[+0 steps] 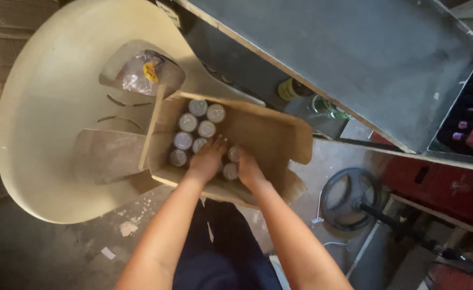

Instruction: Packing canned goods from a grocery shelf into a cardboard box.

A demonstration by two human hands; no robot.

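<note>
Both hands are down in the cardboard box (263, 134) mid-frame, sitting on a cream plastic chair (54, 107). Left hand (207, 160) lies flat, fingers released, over the cans (193, 129); right hand (247, 169) is among them, grip hidden.

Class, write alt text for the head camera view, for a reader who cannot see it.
Seen from above, a person's left hand and right hand reach into an open cardboard box of silver-topped cans. The box rests on a cream plastic chair, beside a grey table and red crates.
</note>
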